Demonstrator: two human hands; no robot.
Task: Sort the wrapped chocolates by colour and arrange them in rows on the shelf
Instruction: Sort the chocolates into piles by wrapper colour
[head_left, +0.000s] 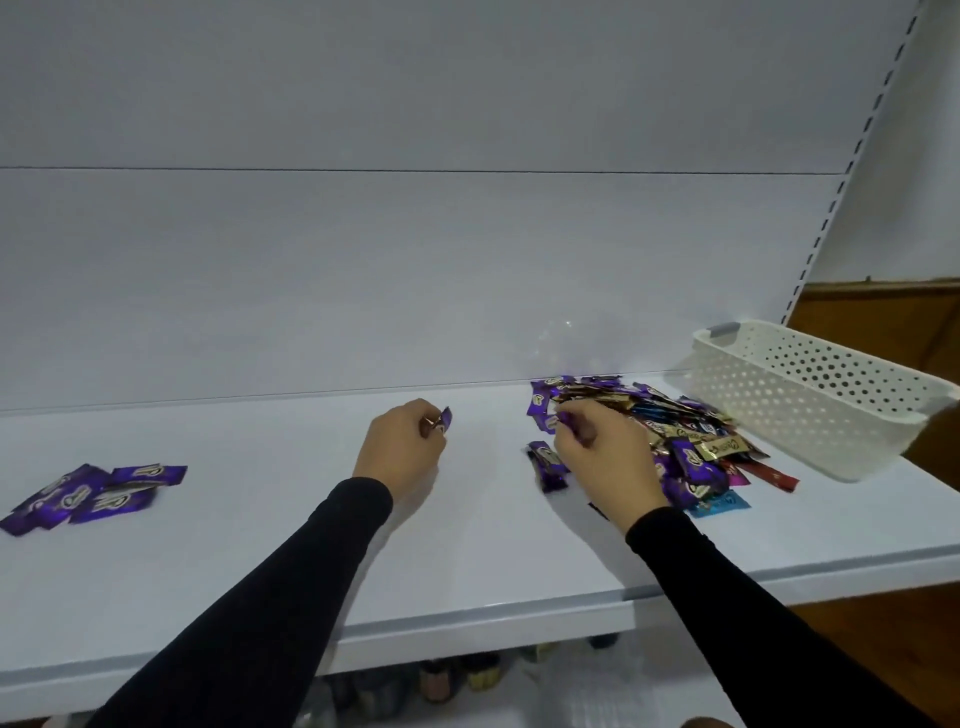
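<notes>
A person in black sleeves works at a white shelf with both hands out over it. The left hand is near the middle of the shelf, its fingers curled in and pinching a purple wrapped chocolate that sticks out past the fingertips. The right hand rests at the left edge of a mixed pile of chocolates, its fingertips pressed together on what looks like another purple wrapper, though that piece is blurred and partly hidden by the fingers. The pile holds purple, gold, blue, pink and dark red wrappers heaped on one another against the back panel. One purple piece lies just beside the pile, close under the right hand. Well apart, at the far left of the shelf, a small group of purple chocolates lies overlapping rather than in a neat row. A white perforated basket stands at the right end of the shelf, just beside the pile; its inside cannot be seen from this angle
</notes>
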